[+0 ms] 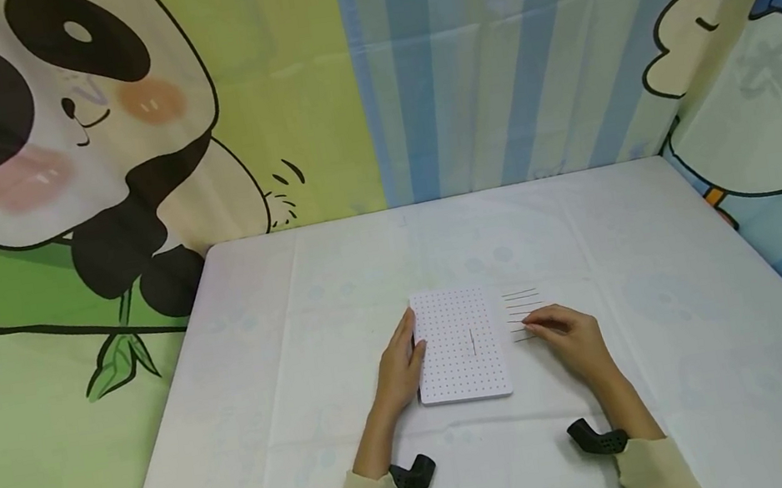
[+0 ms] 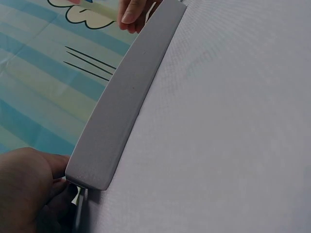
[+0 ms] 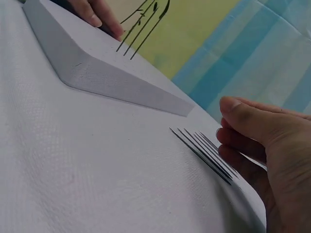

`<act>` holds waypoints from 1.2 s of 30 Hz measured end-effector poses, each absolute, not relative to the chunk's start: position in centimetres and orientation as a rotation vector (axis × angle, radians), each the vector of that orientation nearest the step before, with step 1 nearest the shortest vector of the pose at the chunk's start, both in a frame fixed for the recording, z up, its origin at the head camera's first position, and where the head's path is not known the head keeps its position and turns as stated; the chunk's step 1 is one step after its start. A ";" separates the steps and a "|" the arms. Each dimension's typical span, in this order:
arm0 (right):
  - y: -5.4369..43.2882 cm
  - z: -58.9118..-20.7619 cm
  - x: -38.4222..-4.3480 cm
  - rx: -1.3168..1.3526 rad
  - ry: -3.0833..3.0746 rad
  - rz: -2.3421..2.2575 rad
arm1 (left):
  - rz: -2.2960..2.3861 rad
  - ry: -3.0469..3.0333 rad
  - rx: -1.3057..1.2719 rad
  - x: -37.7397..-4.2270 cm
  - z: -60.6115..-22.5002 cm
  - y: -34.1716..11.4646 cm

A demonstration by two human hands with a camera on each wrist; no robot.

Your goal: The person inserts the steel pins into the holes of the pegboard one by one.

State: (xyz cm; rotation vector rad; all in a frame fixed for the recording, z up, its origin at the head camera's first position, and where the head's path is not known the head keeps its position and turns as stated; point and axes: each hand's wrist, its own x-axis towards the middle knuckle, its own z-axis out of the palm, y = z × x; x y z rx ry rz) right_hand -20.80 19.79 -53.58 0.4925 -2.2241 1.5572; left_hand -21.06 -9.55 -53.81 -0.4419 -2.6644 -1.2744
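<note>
A white pegboard (image 1: 465, 385) with rows of small holes lies on the table. My left hand (image 1: 401, 365) holds its left edge, the thumb over the top rim and the fingers along the side. Three thin dark rods (image 2: 90, 64) stand upright from the board. To its right, several more thin rods (image 3: 201, 155) lie side by side on the table. My right hand (image 1: 568, 340) is over these rods, thumb and index tips close together beside one of them. Whether a rod is between those fingertips I cannot tell.
A white cloth covers the table (image 1: 337, 286). Behind it hangs a backdrop (image 1: 291, 82) with a cartoon panda and stripes. Black wrist cameras (image 1: 414, 474) sit on both wrists, close above the cloth.
</note>
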 end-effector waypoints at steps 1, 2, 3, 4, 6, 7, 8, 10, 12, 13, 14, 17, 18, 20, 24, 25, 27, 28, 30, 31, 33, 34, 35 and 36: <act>19.9 -53.6 -20.8 0.495 -2.233 1.548 | -1.276 -2.665 -0.440 -21.0 -53.8 -9.6; 20.0 -53.6 -20.8 0.501 -2.243 1.532 | -1.276 -2.665 -0.441 -21.0 -53.7 -9.6; 20.0 -53.6 -20.8 0.505 -2.254 1.518 | -1.278 -2.667 -0.439 -21.0 -53.7 -9.6; 20.1 -53.6 -20.8 0.511 -2.263 1.508 | -1.279 -2.669 -0.438 -21.0 -53.7 -9.6; 20.0 -53.5 -20.7 0.525 -2.278 1.493 | -1.278 -2.671 -0.438 -21.0 -53.6 -9.6; 20.0 -53.4 -20.7 0.532 -2.288 1.487 | -1.278 -2.670 -0.441 -21.0 -53.6 -9.5; 20.0 -53.4 -20.7 0.540 -2.293 1.492 | -1.277 -2.669 -0.442 -21.0 -53.6 -9.5; 20.0 -53.4 -20.7 0.551 -2.304 1.501 | -1.277 -2.667 -0.441 -20.9 -53.6 -9.5; 20.0 -53.5 -20.7 0.562 -2.317 1.498 | -1.273 -2.668 -0.440 -20.9 -53.5 -9.5; 20.0 -53.6 -20.7 0.568 -2.325 1.489 | -1.270 -2.670 -0.438 -20.9 -53.5 -9.5; 20.1 -53.7 -20.7 0.572 -2.330 1.477 | -1.268 -2.673 -0.435 -20.9 -53.5 -9.5; 20.2 -54.0 -20.8 0.575 -2.349 1.426 | -1.267 -2.675 -0.433 -20.9 -53.5 -9.5; 20.2 -54.1 -20.8 0.571 -2.352 1.416 | -1.268 -2.673 -0.433 -20.9 -53.5 -9.5; 20.2 -54.2 -20.8 0.565 -2.358 1.395 | -1.270 -2.670 -0.434 -20.9 -53.6 -9.5; 20.3 -54.3 -20.8 0.535 -2.377 1.360 | -1.268 -2.667 -0.436 -20.9 -53.6 -9.5; 20.3 -54.4 -20.8 0.527 -2.386 1.348 | -1.266 -2.670 -0.436 -20.9 -53.7 -9.5; 20.4 -54.5 -20.8 0.505 -2.403 1.336 | -1.265 -2.671 -0.438 -20.9 -53.6 -9.5; 20.4 -54.5 -20.8 0.498 -2.410 1.331 | -1.266 -2.673 -0.438 -20.9 -53.6 -9.5; 20.5 -54.5 -20.9 0.493 -2.421 1.316 | -1.267 -2.671 -0.442 -20.9 -53.6 -9.5; 20.5 -54.5 -20.9 0.494 -2.424 1.305 | -1.268 -2.670 -0.444 -20.9 -53.6 -9.5; 20.5 -54.5 -20.9 0.503 -2.428 1.286 | -1.272 -2.667 -0.446 -20.9 -53.5 -9.5; 20.5 -54.5 -20.9 0.509 -2.429 1.274 | -1.272 -2.666 -0.446 -20.9 -53.5 -9.5; 20.5 -54.5 -21.0 0.517 -2.430 1.259 | -1.273 -2.665 -0.446 -20.9 -53.5 -9.5; 20.5 -54.4 -21.0 0.525 -2.431 1.248 | -1.272 -2.664 -0.447 -20.9 -53.5 -9.5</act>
